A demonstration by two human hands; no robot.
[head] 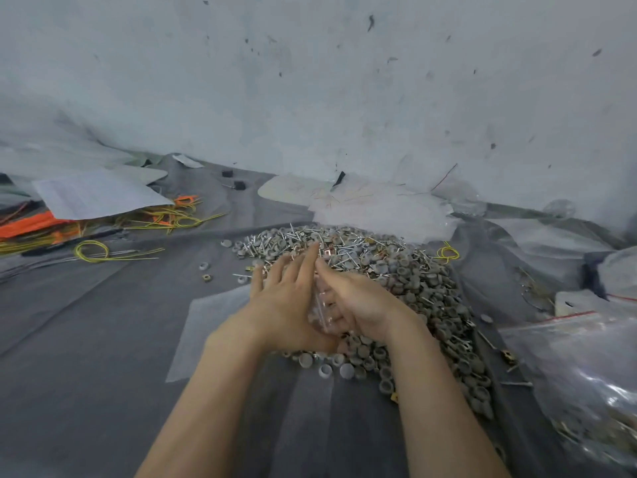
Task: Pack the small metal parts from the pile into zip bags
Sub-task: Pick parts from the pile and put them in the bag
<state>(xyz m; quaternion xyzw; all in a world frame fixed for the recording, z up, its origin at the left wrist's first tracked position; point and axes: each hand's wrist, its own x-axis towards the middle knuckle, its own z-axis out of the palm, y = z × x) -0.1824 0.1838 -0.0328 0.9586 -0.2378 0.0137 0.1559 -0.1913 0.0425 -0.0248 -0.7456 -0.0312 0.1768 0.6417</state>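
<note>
Small metal parts [396, 270], screws and grey caps, lie heaped on a grey-covered surface [103, 339] as a person works over the pile's near edge. A clear zip bag [319, 310] is sandwiched between the two hands: the right hand [365, 305] has its grip curled round it, while the left hand [286, 305] lies with fingers straight against its other side, unclenched. What the bag holds is hard to tell; filling or sealing looks to be the step in hand. The next move likely calls for pressing the mouth closed without spilling. A large clear bag [586, 374] sits to the right.
</note>
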